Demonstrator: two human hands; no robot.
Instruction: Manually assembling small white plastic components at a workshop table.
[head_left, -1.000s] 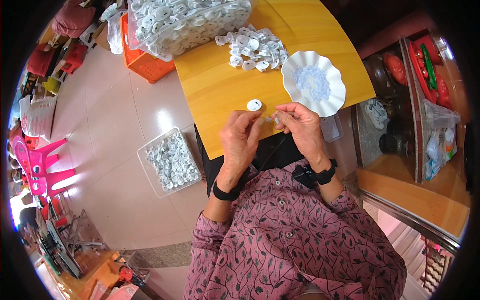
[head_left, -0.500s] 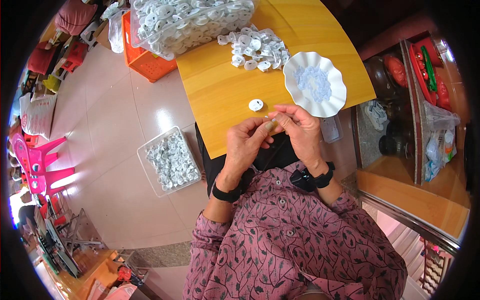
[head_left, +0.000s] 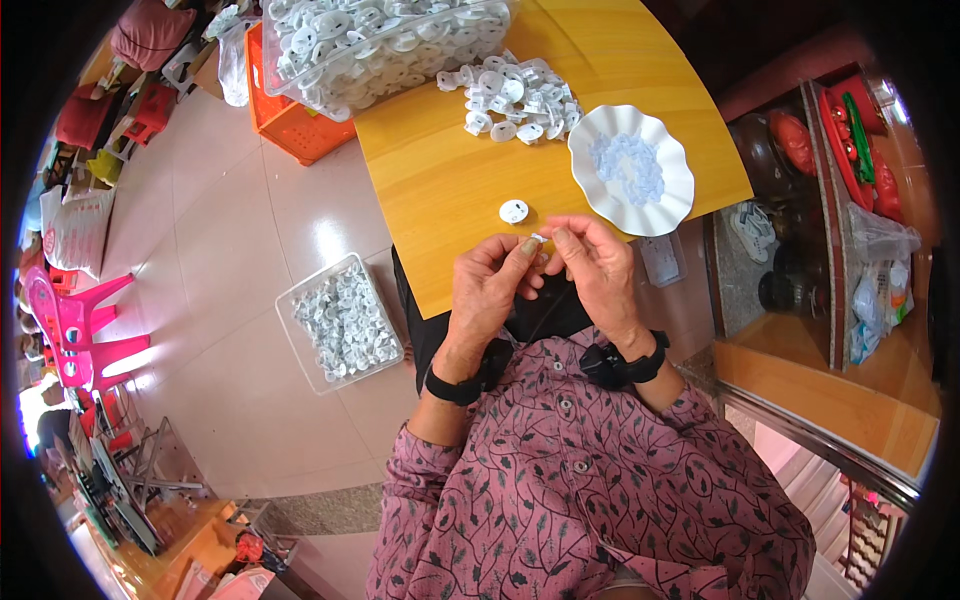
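Above the near edge of the table, my left hand (head_left: pixel 492 280) pinches a small whitish piece (head_left: pixel 539 238) between thumb and forefinger. My right hand (head_left: pixel 598 275) is close beside it, thumb and fingers stretched toward the piece and slightly apart. Just beyond my fingertips, a round white plastic part (head_left: pixel 513 211) with small dark slots lies on the table. To the right stands a white wavy-rimmed dish (head_left: pixel 675 190) holding many small pale-blue translucent pieces (head_left: pixel 628 168). A loose heap of white round plastic parts (head_left: pixel 515 95) lies farther back.
At the back left of the yellow wooden table (head_left: pixel 440 190), a clear bin (head_left: pixel 385 50) is piled with white parts. An orange crate (head_left: pixel 300 135) stands beside the table. Another clear box (head_left: pixel 340 320) of parts sits on the tiled floor. Shelves (head_left: pixel 840 250) stand at the right.
My right hand has shifted slightly and its fingertips have loosened, so more of the whitish piece shows in my left fingertips. The other things stay where they were.
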